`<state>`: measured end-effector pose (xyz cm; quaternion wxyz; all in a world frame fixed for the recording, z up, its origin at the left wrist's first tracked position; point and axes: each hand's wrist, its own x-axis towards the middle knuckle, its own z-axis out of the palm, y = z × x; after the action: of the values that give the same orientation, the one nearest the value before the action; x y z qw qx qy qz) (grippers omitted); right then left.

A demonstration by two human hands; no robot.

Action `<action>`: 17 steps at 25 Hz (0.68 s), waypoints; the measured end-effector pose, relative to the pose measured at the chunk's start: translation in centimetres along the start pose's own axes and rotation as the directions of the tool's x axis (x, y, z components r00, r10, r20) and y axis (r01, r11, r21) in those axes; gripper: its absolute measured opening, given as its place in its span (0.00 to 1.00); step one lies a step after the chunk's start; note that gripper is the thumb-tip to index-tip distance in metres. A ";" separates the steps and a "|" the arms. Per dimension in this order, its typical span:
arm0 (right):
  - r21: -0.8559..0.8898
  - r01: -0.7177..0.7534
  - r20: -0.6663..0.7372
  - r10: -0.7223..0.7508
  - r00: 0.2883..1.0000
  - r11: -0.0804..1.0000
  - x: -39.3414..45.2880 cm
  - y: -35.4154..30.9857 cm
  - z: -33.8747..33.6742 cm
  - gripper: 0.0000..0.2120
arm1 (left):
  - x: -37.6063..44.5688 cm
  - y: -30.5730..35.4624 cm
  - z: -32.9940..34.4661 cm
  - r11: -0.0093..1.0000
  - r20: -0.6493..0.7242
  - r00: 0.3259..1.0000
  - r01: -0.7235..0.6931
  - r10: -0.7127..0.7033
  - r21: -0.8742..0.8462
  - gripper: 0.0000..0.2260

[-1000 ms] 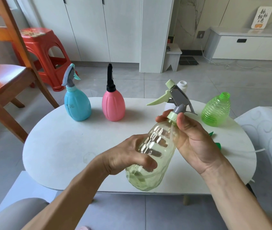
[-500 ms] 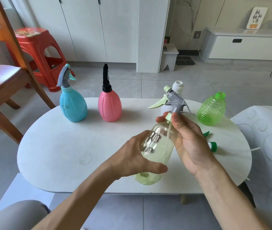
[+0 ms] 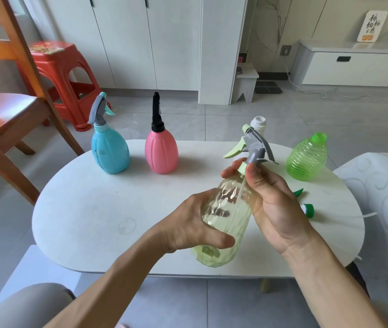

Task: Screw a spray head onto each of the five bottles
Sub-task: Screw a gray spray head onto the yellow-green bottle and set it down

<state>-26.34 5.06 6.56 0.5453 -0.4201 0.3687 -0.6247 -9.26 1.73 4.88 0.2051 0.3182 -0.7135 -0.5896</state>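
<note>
Pale yellow-green bottle (image 3: 226, 216), tilted above the worktop (image 3: 93, 209), is gripped by the left hand (image 3: 188, 223) as an anchor while the right hand (image 3: 273, 204) pinches its spray head's collar (image 3: 242, 167) for turning.

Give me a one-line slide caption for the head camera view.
Left hand grips a clear yellow-green faceted bottle while right hand pinches the collar of its grey-and-green spray head.

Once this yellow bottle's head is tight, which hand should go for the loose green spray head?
Right, probably. The right hand pinches the collar of the yellow bottle, right beside the green spray head lying on the table. The left hand holds the bottle's body, farther away.
</note>
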 end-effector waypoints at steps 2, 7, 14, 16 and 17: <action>-0.024 -0.002 -0.027 0.001 1.000 1.000 -0.1 0.0 0.1 0.09 | 0.1 0.0 0.3 0.999 -0.027 1.000 0.011 -0.010 0.040 0.25; -0.069 0.014 -0.019 -0.016 1.000 0.997 0.0 -0.2 -0.1 0.11 | 0.4 -0.1 0.6 0.993 -0.109 0.993 0.058 -0.047 0.104 0.32; -0.600 0.189 0.059 -0.192 0.980 0.777 -0.1 0.7 -0.2 0.13 | 0.6 -1.1 -0.5 0.977 -0.254 0.967 0.060 -0.007 0.203 0.37; -0.691 0.206 0.062 -0.227 0.972 0.693 0.0 1.4 0.5 0.10 | 0.9 -1.5 -1.0 0.974 -0.274 0.961 0.090 -0.031 0.208 0.39; -0.717 0.209 0.044 -0.256 0.966 0.665 0.3 1.6 0.8 0.09 | 1.1 -1.6 -1.2 0.971 -0.287 0.956 0.123 -0.061 0.204 0.43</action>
<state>-25.01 4.54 5.46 0.2428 -0.6233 0.5421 -0.5086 -8.87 -0.06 3.46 0.2392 0.4518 -0.7225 -0.4655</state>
